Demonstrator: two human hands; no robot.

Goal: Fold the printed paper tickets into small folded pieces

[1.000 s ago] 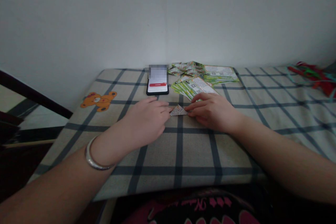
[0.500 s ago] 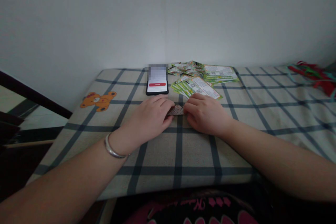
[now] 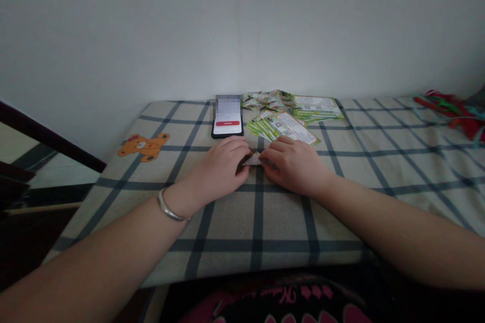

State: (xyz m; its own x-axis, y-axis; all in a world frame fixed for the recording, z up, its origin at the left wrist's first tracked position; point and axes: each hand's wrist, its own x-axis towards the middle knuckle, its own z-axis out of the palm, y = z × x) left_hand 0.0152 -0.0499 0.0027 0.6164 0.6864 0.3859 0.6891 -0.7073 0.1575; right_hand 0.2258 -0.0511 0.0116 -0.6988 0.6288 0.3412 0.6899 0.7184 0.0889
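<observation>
Folded paper (image 3: 253, 160) pinched from both sides: left hand (image 3: 220, 169) and right hand (image 3: 295, 166), fingers curled, palms down.

Both hands are down on the checked cloth (image 3: 257, 222), fingertips meeting over a small folded paper (image 3: 253, 160). The left hand (image 3: 220, 171), a silver bangle (image 3: 169, 208) on its wrist, pinches the paper's left end; the right hand (image 3: 295, 166) presses on its right end. Only a sliver of the paper shows between them. Just beyond the hands lies a phone (image 3: 227, 118), screen lit, and beside it to the right a spread of green printed leaflets (image 3: 291, 116). An orange bear patch (image 3: 144, 145) sits on the cloth at the left, and red and green ribbons (image 3: 454, 111) lie at the far right edge.
</observation>
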